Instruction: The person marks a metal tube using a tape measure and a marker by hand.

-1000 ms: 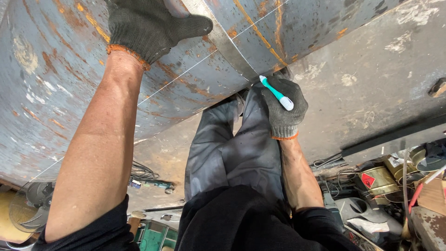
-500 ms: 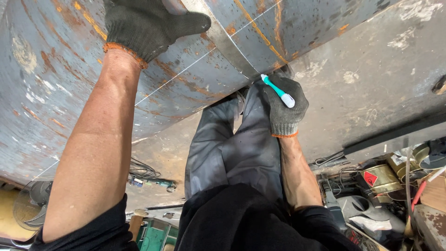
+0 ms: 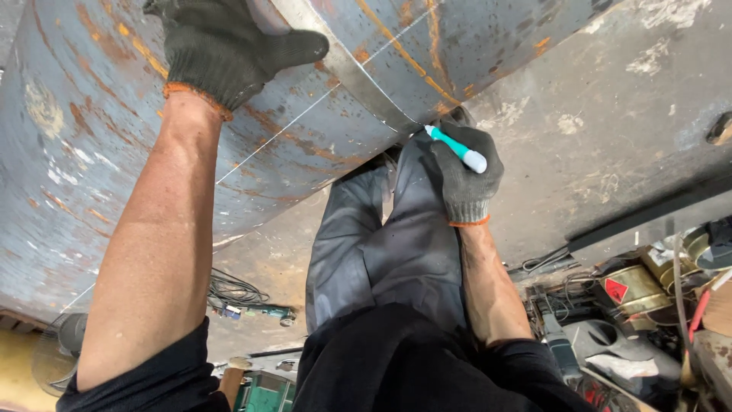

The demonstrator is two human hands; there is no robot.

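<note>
left grip [image 3: 229,49] pressed flat, right grip [image 3: 465,168] clenched, both gloved.

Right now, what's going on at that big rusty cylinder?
A person in dark knit gloves is marking a large rusty steel cylinder. The left hand presses a thin metal strip against the curved surface. The right hand holds a teal marker with its tip at the strip's lower end. A pale line crosses the steel nearby. Cans and cables lie on the floor to the right.

I see soft, even daylight with pale sheen on the curved steel plate [image 3: 91,152], faint shadows beneath it, sharp focus throughout, and wide-angle bending at the edges.
</note>
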